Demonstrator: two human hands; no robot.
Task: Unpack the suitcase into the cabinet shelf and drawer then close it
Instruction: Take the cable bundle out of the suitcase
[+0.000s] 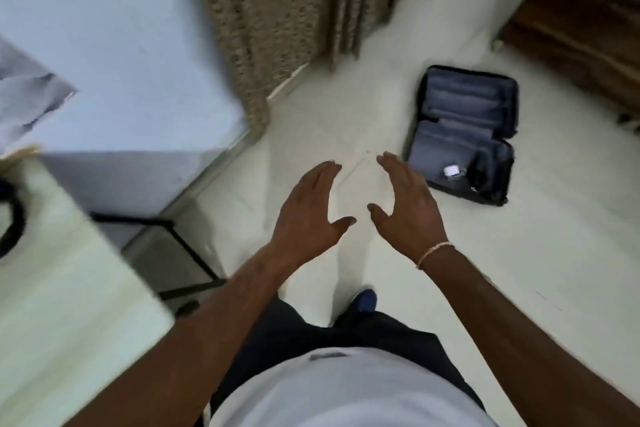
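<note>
A dark suitcase [465, 132] lies open on the pale floor to the right of centre, both halves lined in grey-blue. In its near half sit a small white object [451, 170] and a black item [485, 172]. My left hand [308, 211] and my right hand [405, 206] are stretched out in front of me above the floor, palms facing each other, fingers straight and holding nothing. The right hand's fingertips are just left of the suitcase's near corner. The view is blurred.
A light blue cabinet [114, 55] stands at the left with a black metal frame [180, 243] at its foot. A pale surface [69, 288] fills the lower left. A patterned curtain [284, 10] hangs behind. Wooden furniture [581, 35] is at the far right.
</note>
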